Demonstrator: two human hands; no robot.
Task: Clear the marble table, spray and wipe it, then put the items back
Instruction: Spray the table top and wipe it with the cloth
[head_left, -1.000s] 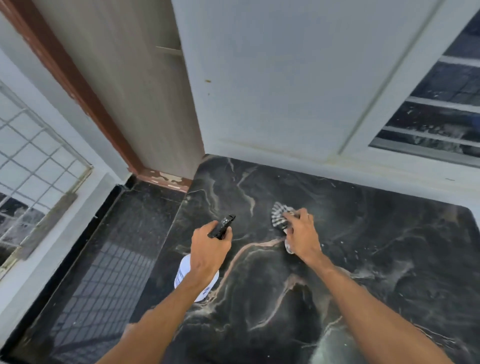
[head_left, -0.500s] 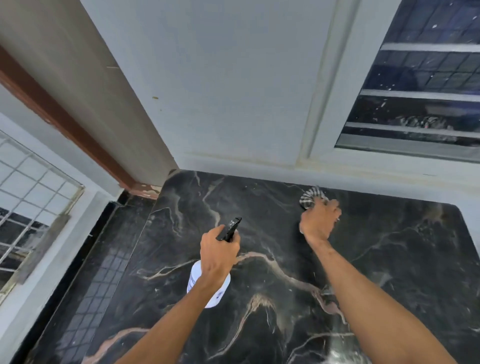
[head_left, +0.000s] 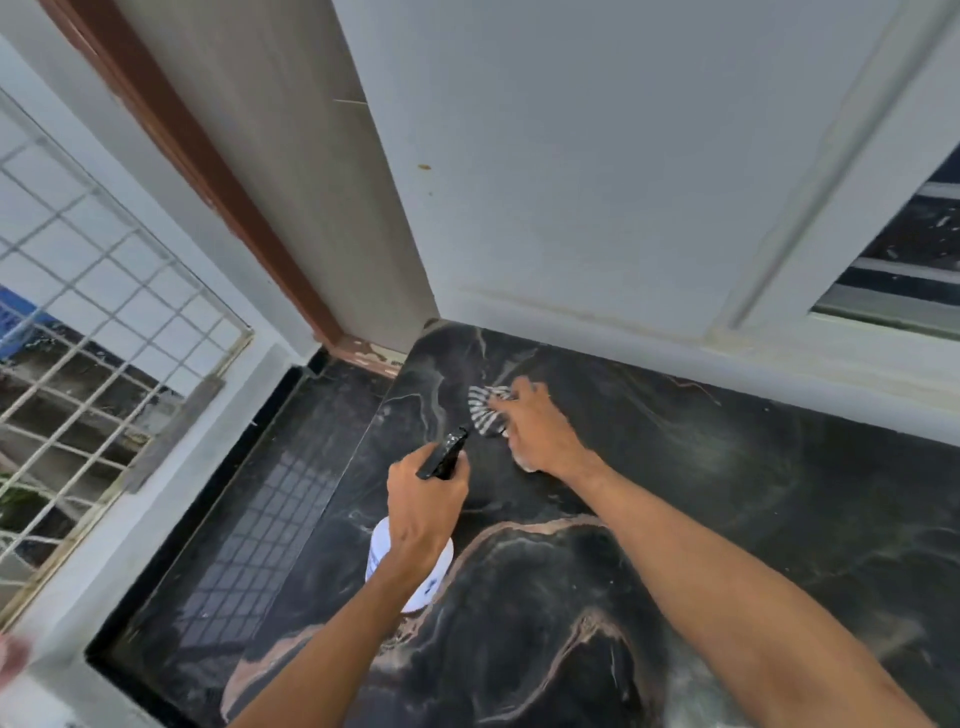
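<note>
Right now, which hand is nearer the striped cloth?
Right. The right hand holds the striped cloth against the marble table; the left hand grips the spray bottle just short of it.

Marble table (head_left: 727, 519) glossy, veined; striped rag (head_left: 485, 410) soft cloth; spray bottle (head_left: 410, 566) probably smooth white plastic.

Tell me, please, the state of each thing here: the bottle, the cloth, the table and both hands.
spray bottle: held in the air over the table's left edge, nozzle pointing forward
cloth: bunched, pressed on the table
marble table: under the cloth near its far left corner
left hand: grips the spray bottle
right hand: grips the cloth
</note>
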